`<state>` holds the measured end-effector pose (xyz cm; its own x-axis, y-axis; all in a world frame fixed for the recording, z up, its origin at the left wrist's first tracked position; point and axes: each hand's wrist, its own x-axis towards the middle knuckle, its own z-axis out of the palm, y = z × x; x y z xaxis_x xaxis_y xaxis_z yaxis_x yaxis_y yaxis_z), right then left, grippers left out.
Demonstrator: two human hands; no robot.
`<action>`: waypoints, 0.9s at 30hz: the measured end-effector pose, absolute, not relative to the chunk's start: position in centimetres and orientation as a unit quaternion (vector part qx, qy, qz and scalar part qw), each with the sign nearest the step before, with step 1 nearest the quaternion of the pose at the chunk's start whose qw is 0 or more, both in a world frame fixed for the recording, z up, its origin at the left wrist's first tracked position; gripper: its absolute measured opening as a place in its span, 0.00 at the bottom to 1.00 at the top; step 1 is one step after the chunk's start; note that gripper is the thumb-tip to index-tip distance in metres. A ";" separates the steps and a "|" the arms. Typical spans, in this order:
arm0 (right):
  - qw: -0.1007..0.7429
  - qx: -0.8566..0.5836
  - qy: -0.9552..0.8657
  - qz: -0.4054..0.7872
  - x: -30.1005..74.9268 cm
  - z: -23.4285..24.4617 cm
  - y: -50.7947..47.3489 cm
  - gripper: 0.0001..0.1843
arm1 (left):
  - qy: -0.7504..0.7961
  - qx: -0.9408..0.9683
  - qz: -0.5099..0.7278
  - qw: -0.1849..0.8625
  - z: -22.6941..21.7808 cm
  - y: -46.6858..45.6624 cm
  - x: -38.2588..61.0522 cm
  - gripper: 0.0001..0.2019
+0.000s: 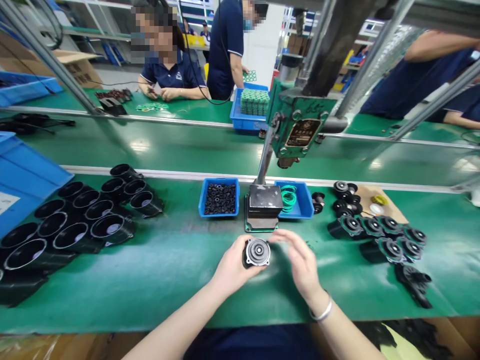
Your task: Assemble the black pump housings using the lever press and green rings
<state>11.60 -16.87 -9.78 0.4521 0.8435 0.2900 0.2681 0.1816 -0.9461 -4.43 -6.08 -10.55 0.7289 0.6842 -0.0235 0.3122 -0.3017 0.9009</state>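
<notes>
My left hand (234,265) is wrapped round a black motor housing (258,251), whose round, stepped end with a pale flange faces up. Just to its right, my right hand (301,260) is raised with its fingers stretched out and nothing visible in them; whether a fingertip touches the housing I cannot tell. Directly behind stands the black block (265,200) on the base of a green bench press (300,127). A blue bin of small black rings (221,199) is left of the block. Another blue bin (304,204) holds green rings (288,198) on the right.
Open black housings (112,227) crowd the left side, beside a large blue crate (28,172). At right stand several similar filled housings (390,247) and a black bracket-like part (414,282). A metal rail (176,173) crosses behind. Co-workers (174,70) are at the far bench.
</notes>
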 end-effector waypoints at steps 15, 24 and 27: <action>0.268 -0.744 -0.612 0.004 23.6 -5.9 -10.3 0.07 | 0.316 0.803 0.162 0.479 -10.6 -6.3 -4.3 0.24; 0.153 -0.718 -0.677 0.049 25.9 -6.1 -7.8 0.07 | 0.313 0.798 0.171 0.485 -10.6 -6.1 -4.2 0.24; 0.151 -0.717 -0.678 0.053 26.6 -5.6 -7.5 0.09 | 0.312 0.800 0.175 0.483 -10.6 -6.1 -4.1 0.24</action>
